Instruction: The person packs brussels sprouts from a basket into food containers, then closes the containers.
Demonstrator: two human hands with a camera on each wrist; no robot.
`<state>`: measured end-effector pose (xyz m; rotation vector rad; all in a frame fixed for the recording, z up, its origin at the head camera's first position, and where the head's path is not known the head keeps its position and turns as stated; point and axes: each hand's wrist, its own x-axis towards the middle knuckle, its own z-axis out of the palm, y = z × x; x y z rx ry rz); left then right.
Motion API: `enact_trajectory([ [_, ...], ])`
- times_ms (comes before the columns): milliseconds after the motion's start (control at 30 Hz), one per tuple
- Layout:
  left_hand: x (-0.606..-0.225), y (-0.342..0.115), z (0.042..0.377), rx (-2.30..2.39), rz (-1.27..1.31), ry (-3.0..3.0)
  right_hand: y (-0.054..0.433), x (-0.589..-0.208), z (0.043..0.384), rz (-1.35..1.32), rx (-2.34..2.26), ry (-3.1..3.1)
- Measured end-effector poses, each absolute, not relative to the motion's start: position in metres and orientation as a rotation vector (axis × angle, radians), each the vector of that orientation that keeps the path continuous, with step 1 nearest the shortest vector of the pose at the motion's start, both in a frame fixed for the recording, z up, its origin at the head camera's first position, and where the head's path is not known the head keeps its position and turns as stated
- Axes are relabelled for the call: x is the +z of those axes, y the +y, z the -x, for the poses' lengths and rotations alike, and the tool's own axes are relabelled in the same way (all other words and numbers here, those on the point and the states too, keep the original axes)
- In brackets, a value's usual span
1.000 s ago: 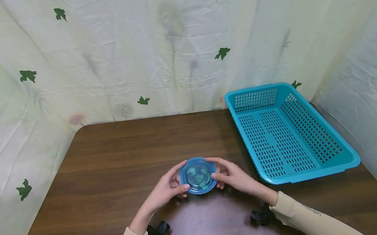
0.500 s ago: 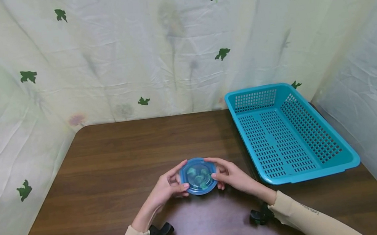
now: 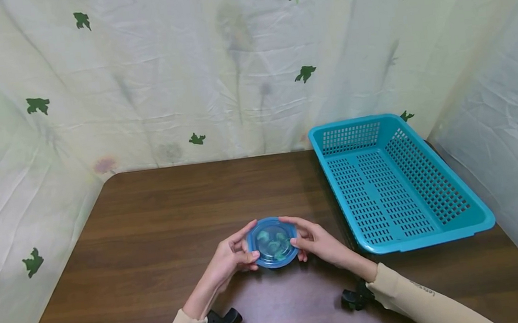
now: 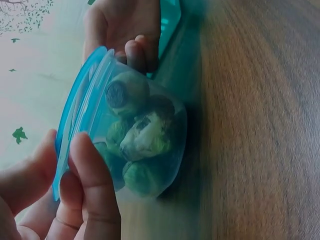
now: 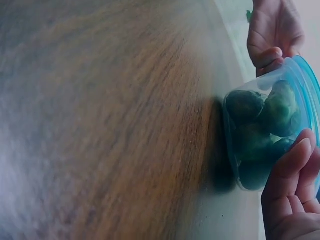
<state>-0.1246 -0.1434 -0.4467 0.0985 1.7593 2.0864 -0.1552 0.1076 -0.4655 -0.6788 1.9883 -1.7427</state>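
Note:
A small round clear container (image 4: 172, 150) with a blue lid (image 3: 273, 242) stands on the table near the middle of the head view. Several green Brussels sprouts (image 4: 145, 180) show through its wall. My left hand (image 3: 234, 254) grips the rim from the left, thumb at the near side and index finger at the far side. From the right, my right hand (image 3: 318, 241) pinches the rim the same way. In the left wrist view the lid lies along the rim; whether it is fully pressed down I cannot tell.
A large turquoise plastic basket (image 3: 438, 240) with a slotted floor stands at the right of the brown wooden table (image 3: 161, 219). A pale cloth (image 3: 210, 56) with green leaf prints hangs behind the table and along both sides.
Both hands stay on the container, which has hardly moved. The left wrist has shifted very slightly to the right.

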Motion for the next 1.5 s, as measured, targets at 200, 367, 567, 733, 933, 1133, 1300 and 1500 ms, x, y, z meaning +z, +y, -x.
enact_trajectory([
  [200,-0.447,-0.141,0.122,2.125,-0.071,1.741,0.106,-0.464,0.153,0.673,-1.767,1.959],
  [367,-0.449,-0.140,0.121,2.158,-0.046,1.735,0.106,-0.463,0.153,0.682,-1.764,1.959],
  [567,-0.452,-0.137,0.119,2.170,-0.016,1.749,0.108,-0.465,0.153,0.746,-1.736,1.932],
  [733,-0.452,-0.139,0.120,2.124,-0.045,1.760,0.108,-0.464,0.153,0.679,-1.760,1.909],
  [933,-0.449,-0.144,0.125,2.046,-0.123,1.793,0.103,-0.459,0.154,0.461,-1.834,1.836],
  [1133,-0.449,-0.147,0.126,2.032,-0.167,1.811,0.100,-0.458,0.157,0.422,-1.840,1.822],
  [1300,-0.449,-0.150,0.126,1.993,-0.201,1.820,0.100,-0.460,0.156,0.447,-1.845,1.830],
  [1500,-0.452,-0.161,0.139,1.873,-0.364,1.784,0.102,-0.460,0.157,0.502,-1.832,1.840],
])
